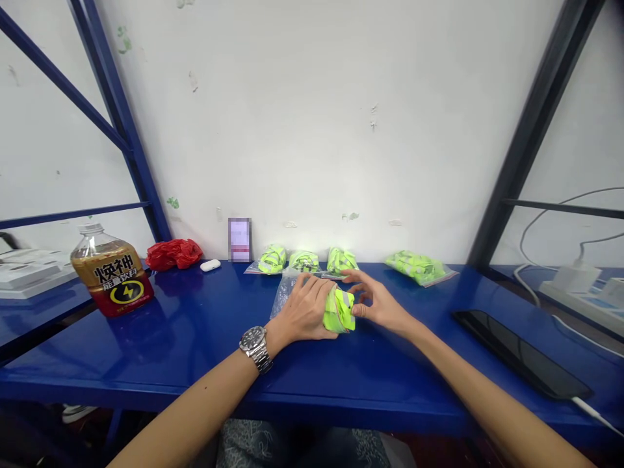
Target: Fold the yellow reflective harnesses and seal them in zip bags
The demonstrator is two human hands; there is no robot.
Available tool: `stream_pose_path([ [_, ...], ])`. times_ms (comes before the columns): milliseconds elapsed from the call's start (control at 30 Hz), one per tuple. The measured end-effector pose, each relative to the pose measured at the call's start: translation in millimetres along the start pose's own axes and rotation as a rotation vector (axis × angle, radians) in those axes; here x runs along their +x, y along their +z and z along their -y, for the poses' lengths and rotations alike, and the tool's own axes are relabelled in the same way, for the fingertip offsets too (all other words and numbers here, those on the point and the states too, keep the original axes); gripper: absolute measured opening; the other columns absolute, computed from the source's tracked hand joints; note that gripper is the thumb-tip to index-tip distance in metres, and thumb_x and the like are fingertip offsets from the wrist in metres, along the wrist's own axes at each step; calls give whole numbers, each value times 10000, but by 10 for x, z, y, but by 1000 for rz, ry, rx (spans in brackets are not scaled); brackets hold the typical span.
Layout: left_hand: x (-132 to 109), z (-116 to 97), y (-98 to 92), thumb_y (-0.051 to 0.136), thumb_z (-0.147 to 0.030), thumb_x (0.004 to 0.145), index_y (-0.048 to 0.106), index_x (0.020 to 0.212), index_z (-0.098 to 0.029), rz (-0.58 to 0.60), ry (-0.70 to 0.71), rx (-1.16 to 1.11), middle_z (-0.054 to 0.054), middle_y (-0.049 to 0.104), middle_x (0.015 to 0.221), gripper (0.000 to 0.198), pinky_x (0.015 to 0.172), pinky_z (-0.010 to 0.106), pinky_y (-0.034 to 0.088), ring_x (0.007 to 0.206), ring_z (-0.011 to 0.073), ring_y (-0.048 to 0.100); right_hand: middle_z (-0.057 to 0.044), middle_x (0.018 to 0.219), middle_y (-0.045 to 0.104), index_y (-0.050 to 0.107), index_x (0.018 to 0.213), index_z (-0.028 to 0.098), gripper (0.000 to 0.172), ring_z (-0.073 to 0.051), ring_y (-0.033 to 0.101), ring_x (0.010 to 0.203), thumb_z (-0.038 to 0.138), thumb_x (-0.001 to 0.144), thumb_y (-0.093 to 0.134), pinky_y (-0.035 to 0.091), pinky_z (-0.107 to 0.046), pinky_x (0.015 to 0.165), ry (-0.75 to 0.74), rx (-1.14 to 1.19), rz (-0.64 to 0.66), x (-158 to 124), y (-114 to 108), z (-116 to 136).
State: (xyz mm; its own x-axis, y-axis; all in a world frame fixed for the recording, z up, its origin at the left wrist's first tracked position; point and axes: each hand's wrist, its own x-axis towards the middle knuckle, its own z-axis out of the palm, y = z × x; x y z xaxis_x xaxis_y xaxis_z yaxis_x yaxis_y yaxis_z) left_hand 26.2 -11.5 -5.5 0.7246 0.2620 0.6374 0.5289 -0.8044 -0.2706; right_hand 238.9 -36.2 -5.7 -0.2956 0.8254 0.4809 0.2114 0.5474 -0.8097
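Note:
My left hand (305, 305), with a steel watch on its wrist, is closed over a bundled neon-yellow reflective vest (338, 311) with grey stripes. A clear plastic bag (283, 294) spreads out from behind that hand to the left; whether the bundle lies partly inside it I cannot tell. My right hand (377, 302) is at the bundle's right end, its fingers apart and curved, the thumb at or close to the fabric. Behind my hands, similar bagged yellow bundles (272, 260) lie along the wall, and another bagged bundle (416, 266) is farther right.
On the blue table (195, 351) stand a large drink bottle (113, 273) and an upright phone (240, 240). A red plastic bag (174, 253) and a white case (210, 265) lie at the back left. A black tablet (521, 351) with a cable and a power strip (585, 299) are right.

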Motion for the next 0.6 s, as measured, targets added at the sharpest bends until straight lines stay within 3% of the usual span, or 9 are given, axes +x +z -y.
stream_pose_path([
  [67, -5, -11, -7, 624, -553, 668, 438, 1237, -87, 12, 21, -9, 164, 593, 1129, 759, 993, 505, 328, 1050, 313, 542, -128, 1167, 607, 526, 1277, 191, 759, -264, 590, 1017, 596, 662, 710, 499, -355, 786, 37, 137, 144, -4, 40, 3],
  [133, -7, -22, -11, 604, -552, 686, 445, 1236, -97, 18, 31, -14, 161, 599, 1122, 732, 1000, 505, 321, 1052, 311, 543, -121, 1094, 638, 525, 1264, 173, 766, -265, 597, 997, 610, 661, 706, 493, -371, 803, 85, 228, 189, -5, 84, 10],
  [267, 12, -58, -2, 570, -617, 698, 450, 1245, -98, 5, 29, -27, 168, 600, 1128, 764, 995, 504, 315, 1044, 316, 548, -71, 892, 653, 564, 1132, 149, 636, -214, 601, 805, 494, 634, 757, 486, -312, 687, 118, 189, 78, 14, 181, 13],
  [433, 85, -147, 11, 565, -612, 721, 472, 1222, -83, 17, 11, -27, 170, 604, 1132, 735, 982, 499, 318, 1028, 315, 548, 31, 621, 520, 550, 727, 165, 168, -115, 443, 580, 213, 609, 660, 355, -225, 516, 113, -131, -79, 34, 305, -29],
  [500, 108, -166, 10, 566, -628, 721, 483, 1209, -80, 18, 16, -16, 170, 608, 1125, 738, 953, 491, 338, 1016, 314, 549, 53, 536, 416, 446, 580, 178, 170, -85, 350, 531, 180, 593, 616, 278, -217, 479, 141, -280, -137, 36, 329, -39],
  [600, 115, -163, 5, 554, -649, 728, 487, 1206, -76, -13, 10, -12, 174, 611, 1127, 749, 919, 473, 360, 995, 307, 552, 58, 515, 362, 399, 554, 185, 204, -78, 301, 525, 180, 596, 599, 251, -222, 476, 149, -316, -145, 37, 296, -10],
])
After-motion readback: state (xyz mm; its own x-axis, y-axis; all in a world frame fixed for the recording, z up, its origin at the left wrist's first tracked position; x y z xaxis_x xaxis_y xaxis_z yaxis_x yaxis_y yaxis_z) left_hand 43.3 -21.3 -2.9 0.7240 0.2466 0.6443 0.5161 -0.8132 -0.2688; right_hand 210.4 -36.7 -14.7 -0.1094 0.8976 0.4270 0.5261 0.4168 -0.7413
